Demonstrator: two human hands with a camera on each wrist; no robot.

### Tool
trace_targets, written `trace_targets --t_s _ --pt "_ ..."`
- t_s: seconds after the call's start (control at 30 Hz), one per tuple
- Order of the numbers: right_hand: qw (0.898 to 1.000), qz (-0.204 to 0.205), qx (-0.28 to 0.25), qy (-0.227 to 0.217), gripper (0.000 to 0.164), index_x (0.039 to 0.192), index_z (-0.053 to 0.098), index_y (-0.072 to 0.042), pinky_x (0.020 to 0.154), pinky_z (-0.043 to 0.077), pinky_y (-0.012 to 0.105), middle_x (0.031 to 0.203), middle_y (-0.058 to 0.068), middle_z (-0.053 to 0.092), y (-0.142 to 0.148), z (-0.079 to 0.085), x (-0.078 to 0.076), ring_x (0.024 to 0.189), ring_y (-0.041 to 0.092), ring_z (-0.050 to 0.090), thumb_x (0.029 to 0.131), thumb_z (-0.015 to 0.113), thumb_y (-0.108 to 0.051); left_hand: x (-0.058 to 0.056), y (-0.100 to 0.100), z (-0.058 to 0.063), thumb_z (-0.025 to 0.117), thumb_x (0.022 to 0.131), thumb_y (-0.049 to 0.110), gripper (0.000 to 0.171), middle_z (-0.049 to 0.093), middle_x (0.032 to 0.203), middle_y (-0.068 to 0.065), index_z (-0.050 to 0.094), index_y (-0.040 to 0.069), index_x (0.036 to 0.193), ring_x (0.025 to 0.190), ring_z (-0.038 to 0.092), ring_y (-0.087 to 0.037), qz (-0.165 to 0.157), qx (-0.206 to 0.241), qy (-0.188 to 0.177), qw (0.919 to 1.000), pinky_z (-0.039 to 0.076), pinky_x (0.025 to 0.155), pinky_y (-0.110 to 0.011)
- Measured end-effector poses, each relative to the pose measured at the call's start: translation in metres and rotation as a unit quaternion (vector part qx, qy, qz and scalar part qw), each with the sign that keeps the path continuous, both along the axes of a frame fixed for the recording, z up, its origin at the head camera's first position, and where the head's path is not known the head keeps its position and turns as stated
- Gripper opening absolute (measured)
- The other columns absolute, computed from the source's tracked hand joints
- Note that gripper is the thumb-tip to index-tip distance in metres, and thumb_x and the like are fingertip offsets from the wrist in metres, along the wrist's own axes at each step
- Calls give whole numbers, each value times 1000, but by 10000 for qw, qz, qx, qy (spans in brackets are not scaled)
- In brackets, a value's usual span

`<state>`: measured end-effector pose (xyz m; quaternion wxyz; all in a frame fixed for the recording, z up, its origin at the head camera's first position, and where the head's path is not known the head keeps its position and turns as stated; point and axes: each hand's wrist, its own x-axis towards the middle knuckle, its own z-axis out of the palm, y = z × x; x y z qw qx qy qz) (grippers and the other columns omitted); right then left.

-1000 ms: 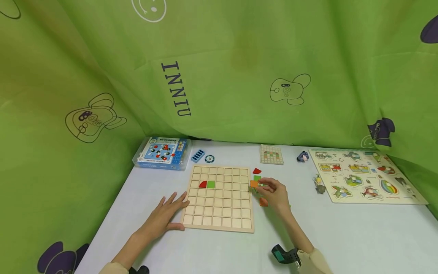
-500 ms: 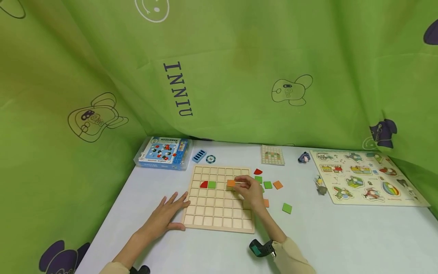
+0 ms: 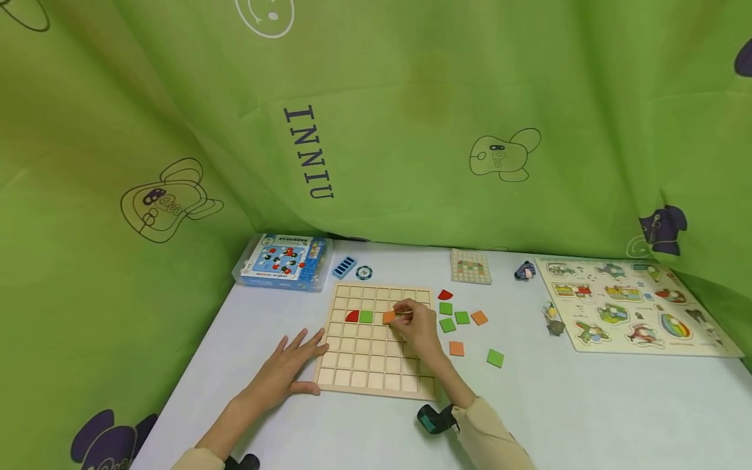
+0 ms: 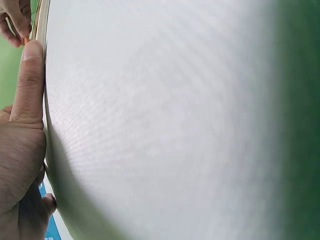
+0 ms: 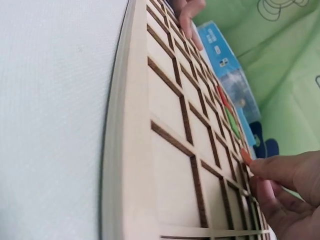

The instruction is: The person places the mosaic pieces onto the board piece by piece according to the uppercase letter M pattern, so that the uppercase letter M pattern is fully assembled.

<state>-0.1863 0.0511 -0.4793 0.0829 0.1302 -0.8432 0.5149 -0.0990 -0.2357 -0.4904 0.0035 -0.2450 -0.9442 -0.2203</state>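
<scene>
A wooden grid board [image 3: 360, 361] lies on the white table. In one row of its cells sit a red quarter-circle tile [image 3: 352, 316] and a green square tile [image 3: 366, 316]. My right hand [image 3: 420, 331] pinches an orange square tile [image 3: 389, 318] between thumb and fingers, low over that same row, a little right of the green one. From the right wrist view the orange tile [image 5: 245, 156] shows tilted at the fingertips. My left hand [image 3: 284, 372] rests with spread, straight fingers at the board's left edge; its thumb [image 4: 31, 82] lies along the board's side.
Right of the board lie loose green tiles [image 3: 462, 318], orange tiles [image 3: 456, 348] and a red quarter-circle [image 3: 445, 295]. Behind them is a pattern card [image 3: 470, 267]. A boxed kit [image 3: 284, 262] stands back left, a picture puzzle board [image 3: 634, 307] far right, with small figurines [image 3: 525, 271] nearby.
My right hand has carried the orange tile leftward from beside the board to over its grid, uncovering the loose tiles on the right. My left hand has stayed at the board's edge.
</scene>
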Motion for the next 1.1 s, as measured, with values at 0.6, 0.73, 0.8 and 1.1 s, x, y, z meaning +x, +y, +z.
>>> trace_targets --t_s 0.6,0.73,0.8,1.1 --pt "9993 94 -355 -71 22 93 68 8 63 56 22 88 18 71 -8 -4 -4 72 25 69 73 75 12 1 2 4 71 74 48 77 32 154 -9 51 11 139 140 24 -41 52 31 -169 9998 17 109 -64" --pt "9995 90 -309 -30 21 93 68 8 62 56 22 86 18 71 -8 -4 -4 72 25 68 73 74 13 1 2 3 71 74 48 77 32 154 -9 51 11 139 140 24 -41 59 52 -192 9998 17 109 -65" --pt "9994 105 -331 -43 21 93 68 8 63 56 22 87 18 71 -8 -4 -4 73 25 69 74 74 13 1 2 4 71 74 48 77 32 154 -9 51 11 139 140 24 -41 66 44 -191 9998 17 109 -65" --pt "9979 167 -581 -222 21 94 67 10 66 57 24 88 19 70 -10 -5 -6 76 29 69 74 73 15 1 2 4 71 74 48 78 32 154 -9 51 11 139 140 24 -40 79 26 -196 9998 16 110 -64"
